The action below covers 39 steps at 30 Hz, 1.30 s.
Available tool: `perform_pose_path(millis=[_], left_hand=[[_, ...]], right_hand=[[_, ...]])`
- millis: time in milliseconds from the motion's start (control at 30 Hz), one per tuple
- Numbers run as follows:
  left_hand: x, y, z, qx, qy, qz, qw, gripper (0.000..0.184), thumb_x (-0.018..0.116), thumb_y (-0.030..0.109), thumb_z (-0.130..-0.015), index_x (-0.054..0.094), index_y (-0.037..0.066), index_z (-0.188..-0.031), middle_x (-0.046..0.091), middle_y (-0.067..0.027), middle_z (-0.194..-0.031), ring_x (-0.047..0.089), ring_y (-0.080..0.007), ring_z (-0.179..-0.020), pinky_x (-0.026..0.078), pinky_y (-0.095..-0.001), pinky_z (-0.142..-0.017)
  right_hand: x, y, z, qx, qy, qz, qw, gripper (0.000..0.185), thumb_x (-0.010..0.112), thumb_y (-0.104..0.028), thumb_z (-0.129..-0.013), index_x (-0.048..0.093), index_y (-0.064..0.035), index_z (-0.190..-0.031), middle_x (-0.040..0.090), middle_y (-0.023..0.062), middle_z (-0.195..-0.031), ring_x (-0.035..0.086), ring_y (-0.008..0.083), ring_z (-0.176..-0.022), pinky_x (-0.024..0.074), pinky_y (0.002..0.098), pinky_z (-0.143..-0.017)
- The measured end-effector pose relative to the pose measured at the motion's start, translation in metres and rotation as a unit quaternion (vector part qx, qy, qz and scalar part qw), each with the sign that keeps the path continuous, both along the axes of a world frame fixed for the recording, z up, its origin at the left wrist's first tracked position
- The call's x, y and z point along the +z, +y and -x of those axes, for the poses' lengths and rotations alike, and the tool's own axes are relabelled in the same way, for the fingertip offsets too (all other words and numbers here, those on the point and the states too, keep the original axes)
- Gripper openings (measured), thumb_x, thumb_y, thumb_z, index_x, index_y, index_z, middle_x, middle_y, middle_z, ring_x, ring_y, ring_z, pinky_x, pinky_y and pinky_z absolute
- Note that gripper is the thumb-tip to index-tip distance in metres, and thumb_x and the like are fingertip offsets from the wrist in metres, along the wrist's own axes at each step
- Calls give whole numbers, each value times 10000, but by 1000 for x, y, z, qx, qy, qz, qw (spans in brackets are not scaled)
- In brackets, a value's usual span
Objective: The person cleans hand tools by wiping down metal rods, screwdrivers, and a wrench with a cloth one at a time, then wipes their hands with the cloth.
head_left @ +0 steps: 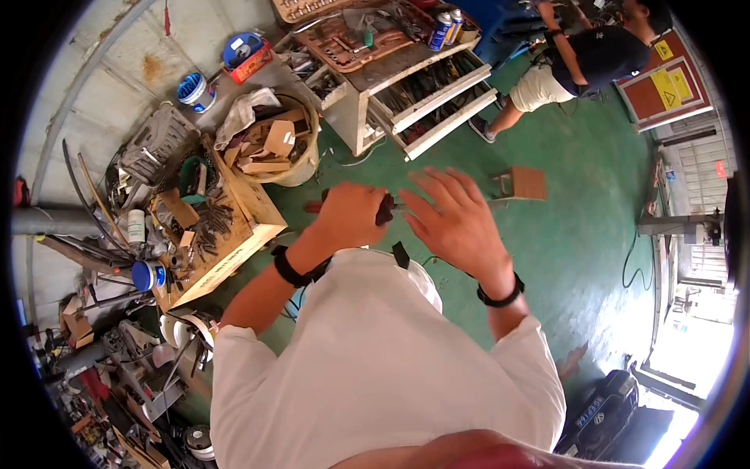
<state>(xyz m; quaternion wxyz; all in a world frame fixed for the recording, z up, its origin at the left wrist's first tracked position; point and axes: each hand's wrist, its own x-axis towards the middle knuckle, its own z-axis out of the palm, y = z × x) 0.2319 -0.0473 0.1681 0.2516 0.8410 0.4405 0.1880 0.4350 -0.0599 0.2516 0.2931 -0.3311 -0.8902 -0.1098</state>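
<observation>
In the head view, my left hand (355, 215) is closed around a tool with a dark red handle (384, 209). Part of the handle shows on either side of the fist. A thin light shaft seems to run from it behind my right hand, but the tool's exact kind is hidden. My right hand (453, 219) hovers just right of the fist, fingers spread and slightly bent, with nothing visible in them. Both wrists wear black bands.
A wooden crate (226, 266) with metal parts and a bin (305, 168) of cardboard scraps stand at left. Ahead are open drawers (449, 102) full of tools. Another person (594, 62) works at upper right. A small brown box (528, 183) is beyond my right hand.
</observation>
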Motion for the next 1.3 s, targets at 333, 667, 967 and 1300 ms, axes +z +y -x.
perform_pose_path(millis=[333, 667, 967, 1300], left_hand=[[9, 8, 36, -34, 76, -153, 985, 388, 812, 240, -639, 623, 106, -949, 635, -57, -869, 626, -261, -876, 455, -407, -771], [14, 44, 79, -88, 57, -175, 979, 696, 865, 203, -569, 578, 141, -1200, 571, -90, -1173, 570, -317, -1089, 473, -451, -936], [-8, 58, 101, -113, 53, 48, 991, 742, 846, 173, -624, 508, 157, -1284, 530, -153, -1175, 572, -365, -1086, 510, -479, -869], [-19, 72, 72, -160, 3, -145, 976, 667, 831, 132, -631, 563, 167, -1240, 530, -127, -1187, 518, -344, -1148, 332, -524, -1099]], right_hand=[[-75, -7, 12, -139, -44, 178, 973, 315, 651, -378, -915, 608, -119, -741, 584, 35, -619, 615, 246, -513, 465, 352, -438], [-60, -17, 8, -246, 75, 381, 888, 342, 650, -381, -920, 690, -82, -757, 633, 101, -637, 598, 327, -545, 468, 413, -495], [-44, -30, 13, -316, 42, 387, 865, 336, 662, -381, -910, 691, -90, -746, 621, 109, -597, 605, 326, -529, 466, 420, -483], [-76, -9, 67, -352, 136, 406, 832, 334, 656, -362, -927, 676, -70, -767, 583, 145, -567, 565, 363, -515, 448, 421, -485]])
